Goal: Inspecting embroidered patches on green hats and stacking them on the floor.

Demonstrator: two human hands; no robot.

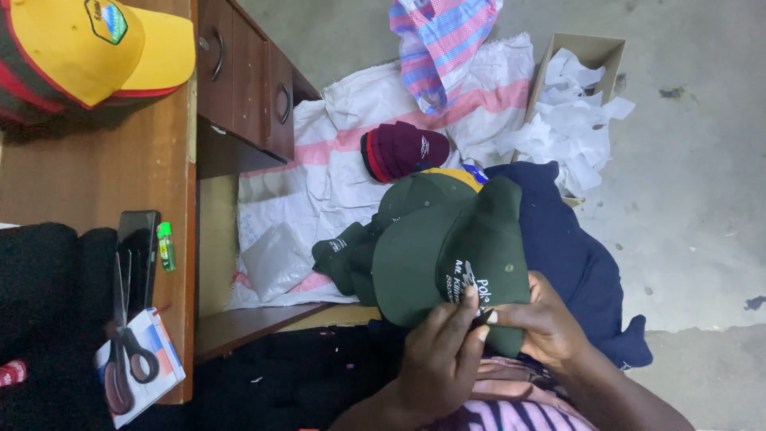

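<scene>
nearby, cardboard box (592, 49) holding white paper scraps (568, 120)

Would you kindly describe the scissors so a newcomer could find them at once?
Start at the wooden desk on the left. Near its lower edge the scissors lie on a small white booklet, below a dark phone. Their black loop handles set them apart.

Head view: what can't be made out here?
- Small dark thing pinched between left hand and right hand on the green cap: fingers hide it.
- Caps under the green cap: covered.
- Yellow cap: cut by top and left edges.
- Cardboard box contents: white paper scraps hide them.
</scene>
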